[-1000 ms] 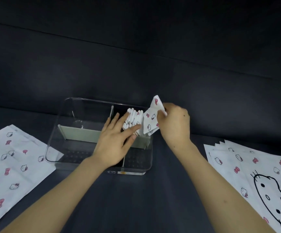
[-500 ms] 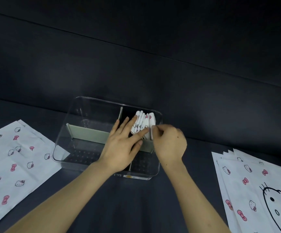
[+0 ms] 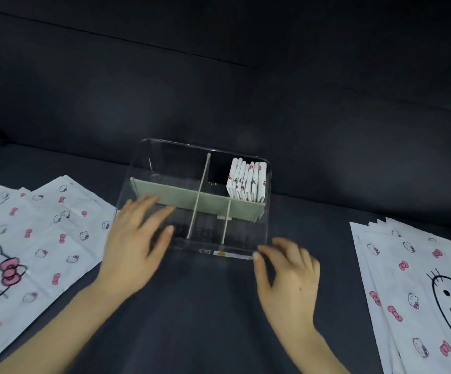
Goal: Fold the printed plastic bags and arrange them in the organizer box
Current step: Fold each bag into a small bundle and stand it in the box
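Head view: a clear box (image 3: 181, 144) sits on a dark sofa (image 3: 219, 314), in front of the backrest (image 3: 246, 90). A grey-green long divider (image 3: 165, 191) runs across it from left to right. A thin cross divider (image 3: 205, 174) cuts it front to back, and a short divider (image 3: 225, 225) splits the near side again.

The folded bags (image 3: 247, 182) stand upright in a tight row in the far right compartment, pressed towards the right wall, their lower edges behind the long divider. The left part of that compartment shows only dark.

The left hand (image 3: 135, 244) is at the near left part of the box, palm down, forearm coming in from the lower left. Its fingers (image 3: 148, 203) are spread and fairly straight, reaching up to the long divider; the thumb points into the near left compartment. It grips nothing. The hand is blurred, so I cannot tell whether it touches the box.

The right hand (image 3: 289, 276) is by the near right corner of the box, palm down, wrist low. Its fingers are loosely bent and hold nothing. One fingertip lies just beside the corner; contact cannot be told.

Flat bags (image 3: 43, 238) lie overlapped on the sofa left of the box. A stack (image 3: 421, 287) of more lies well to the right.
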The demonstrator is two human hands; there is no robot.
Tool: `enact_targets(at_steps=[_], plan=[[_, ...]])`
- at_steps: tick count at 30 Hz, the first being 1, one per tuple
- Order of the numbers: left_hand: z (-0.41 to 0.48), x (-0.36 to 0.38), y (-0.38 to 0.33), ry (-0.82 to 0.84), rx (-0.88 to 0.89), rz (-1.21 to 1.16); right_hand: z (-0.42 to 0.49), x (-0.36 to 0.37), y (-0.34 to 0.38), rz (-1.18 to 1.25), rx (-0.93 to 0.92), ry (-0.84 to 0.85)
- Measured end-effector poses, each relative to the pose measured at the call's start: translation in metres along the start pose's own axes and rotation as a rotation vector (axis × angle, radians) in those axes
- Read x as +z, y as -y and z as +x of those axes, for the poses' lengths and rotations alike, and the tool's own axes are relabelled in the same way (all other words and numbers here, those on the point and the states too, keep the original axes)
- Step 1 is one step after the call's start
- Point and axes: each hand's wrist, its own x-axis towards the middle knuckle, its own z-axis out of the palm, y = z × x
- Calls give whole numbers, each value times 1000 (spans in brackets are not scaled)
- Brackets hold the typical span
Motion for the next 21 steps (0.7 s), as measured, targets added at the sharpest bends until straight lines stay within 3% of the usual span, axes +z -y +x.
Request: enact_targets(at_steps=[4,7,9,13,21], plan=[[-47,-28,50,-78,-257,203,-54,8,-23,-112,-79,232],[-72,-39,90,56,-477,356,-66,16,-29,-200,-82,459],[-81,-42,108,185,-610,403,-65,19,-28,-232,-82,521],[-89,-43,124,249,-651,360,-65,21,-29,-260,-88,517],[-98,-46,127,96,-625,208,-66,24,-31,-252,-101,486]])
